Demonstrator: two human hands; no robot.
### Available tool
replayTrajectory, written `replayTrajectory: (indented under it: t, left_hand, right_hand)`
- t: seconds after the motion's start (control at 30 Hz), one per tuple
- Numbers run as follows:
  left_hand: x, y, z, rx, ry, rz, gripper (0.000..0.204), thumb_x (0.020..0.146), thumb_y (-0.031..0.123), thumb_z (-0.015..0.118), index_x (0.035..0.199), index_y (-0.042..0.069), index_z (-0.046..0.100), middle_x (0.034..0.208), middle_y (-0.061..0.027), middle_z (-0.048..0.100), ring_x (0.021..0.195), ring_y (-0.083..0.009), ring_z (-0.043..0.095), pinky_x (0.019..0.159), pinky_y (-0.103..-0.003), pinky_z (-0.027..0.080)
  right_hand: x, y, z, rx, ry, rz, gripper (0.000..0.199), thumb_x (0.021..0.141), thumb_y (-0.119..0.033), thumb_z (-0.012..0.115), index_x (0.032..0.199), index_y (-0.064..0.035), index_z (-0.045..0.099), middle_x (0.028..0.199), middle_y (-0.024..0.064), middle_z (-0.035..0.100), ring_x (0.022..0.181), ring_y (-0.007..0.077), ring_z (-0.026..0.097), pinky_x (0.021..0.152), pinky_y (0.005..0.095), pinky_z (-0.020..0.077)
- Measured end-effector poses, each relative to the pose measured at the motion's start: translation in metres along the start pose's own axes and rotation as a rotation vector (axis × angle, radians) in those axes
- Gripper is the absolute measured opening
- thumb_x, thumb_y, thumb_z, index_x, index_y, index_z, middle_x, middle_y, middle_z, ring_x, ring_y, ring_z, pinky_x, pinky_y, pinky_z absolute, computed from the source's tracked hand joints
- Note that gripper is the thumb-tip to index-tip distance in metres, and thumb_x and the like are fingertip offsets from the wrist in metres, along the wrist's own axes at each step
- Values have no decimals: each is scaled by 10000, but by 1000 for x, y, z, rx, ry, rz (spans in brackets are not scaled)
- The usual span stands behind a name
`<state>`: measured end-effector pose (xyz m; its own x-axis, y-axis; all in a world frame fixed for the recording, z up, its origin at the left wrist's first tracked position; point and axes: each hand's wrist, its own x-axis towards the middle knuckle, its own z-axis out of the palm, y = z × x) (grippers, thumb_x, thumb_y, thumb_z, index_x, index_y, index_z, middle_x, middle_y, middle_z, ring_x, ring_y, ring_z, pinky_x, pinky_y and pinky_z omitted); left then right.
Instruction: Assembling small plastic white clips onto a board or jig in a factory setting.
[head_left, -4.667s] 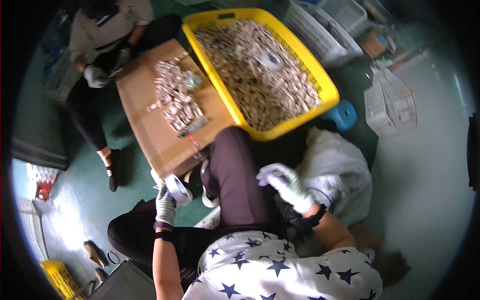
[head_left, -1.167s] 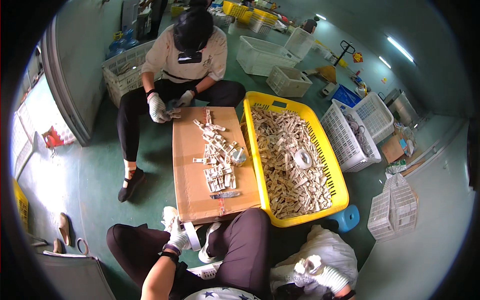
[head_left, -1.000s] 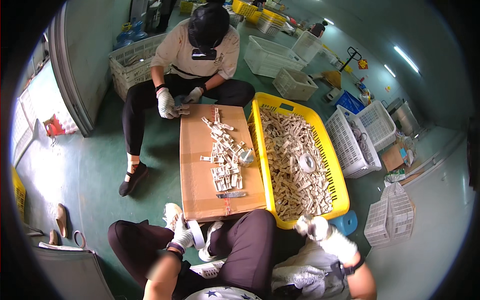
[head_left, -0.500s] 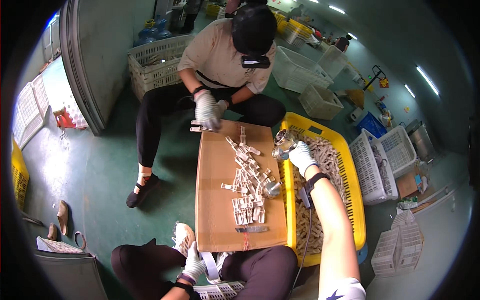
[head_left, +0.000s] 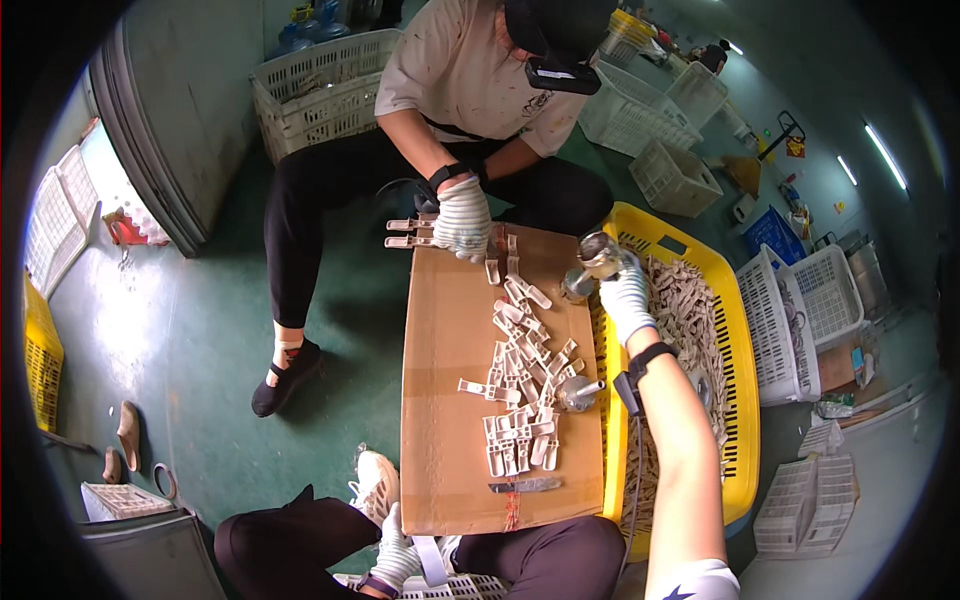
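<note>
The right hand (head_left: 627, 297) now has its gripped shiny vessel (head_left: 601, 254) beside the cardboard box (head_left: 440, 400)'s far-right edge, the left hand (head_left: 397, 552) gripping tape roll (head_left: 430, 560) at its near edge.

Left floor: a tan shoe (head_left: 128, 434) near a brown ring (head_left: 164, 481).
Back left: stacked white crates (head_left: 330, 118), blue bottles (head_left: 322, 30) behind them.
Right side: a white basket (head_left: 838, 326) near a blue crate (head_left: 774, 242).
Overhead: lit tubes (head_left: 885, 157) (the rightmost looks longest).

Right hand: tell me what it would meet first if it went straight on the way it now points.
Past the shiny item it holds, the right hand would probably meet the co-worker's black-trousered knee first, though depth is hard to judge here.
</note>
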<state>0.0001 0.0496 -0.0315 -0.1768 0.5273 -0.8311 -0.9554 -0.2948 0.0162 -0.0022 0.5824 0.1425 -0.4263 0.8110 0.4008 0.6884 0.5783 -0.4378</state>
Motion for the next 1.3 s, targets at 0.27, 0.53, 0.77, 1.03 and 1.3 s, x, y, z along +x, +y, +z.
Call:
replayTrajectory:
  t: [0.27,0.53,0.77,1.03,1.3]
  left_hand:
    - [-30,8,28,-77,4,-63,389,955,382,540,1163,58,593,1062,-87,672,952,-241,666,841,-410,574]
    - [21,-5,-23,-91,105,-23,307,894,317,666,1074,72,625,953,-55,692,848,-214,678,786,-385,588]
    - [53,-12,-67,-40,92,95,268,902,315,655,1031,82,627,885,-32,673,794,-176,667,719,-329,587]
    - [89,-45,-133,-92,46,-69,254,916,326,631,1014,92,631,869,-18,668,766,-166,660,693,-313,584]
    - [46,-24,-23,-145,56,-82,272,924,335,620,1036,87,632,923,-30,676,808,-177,667,712,-328,586]
  right_hand:
    - [-26,-19,-46,-1037,-644,-407,201,834,-133,562,918,-94,740,877,118,720,857,265,700,711,418,520]
    - [-26,-16,9,-1000,-532,-170,373,909,-110,498,1273,-35,535,970,129,663,927,311,655,757,404,498]
    - [-53,-40,-33,-651,-97,-406,296,757,-124,638,1043,-76,576,1052,150,567,942,339,604,768,482,489]
    - [-56,173,-1,-251,-738,-83,170,783,-116,587,922,-54,663,844,167,677,763,326,664,708,417,507]
    - [-77,52,-19,528,-832,420,232,920,-279,552,973,-72,643,790,70,622,778,200,612,705,321,488]
